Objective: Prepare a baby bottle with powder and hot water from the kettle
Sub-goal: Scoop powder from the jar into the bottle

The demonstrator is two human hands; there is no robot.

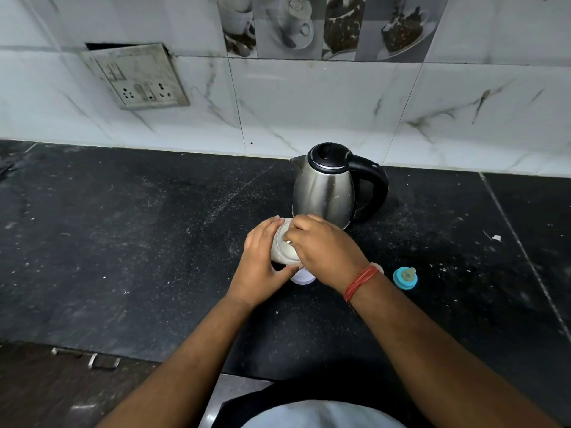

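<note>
Head view, the only one: I had my left hand (261, 261) curled round a clear jar of white powder (282, 247), tipped toward me on the black counter (123, 242), just in front of the steel kettle (323, 186). My right hand (321, 251) sat over the jar mouth, fingers bunched; a glint of metal (289, 241) showed under them, maybe a spoon, I couldn't tell. A white object (304, 278) peeked out below my hands, likely the bottle or a lid, mostly hidden. The blue teat cap (405, 278) lay apart to the right. I judged the jar light, rigid, smooth and a bit slippery, possibly breakable, so gripping round the body was right. The kettle looked heavy if full and hot at the shell, so take it by the black handle (375, 183) only
</note>
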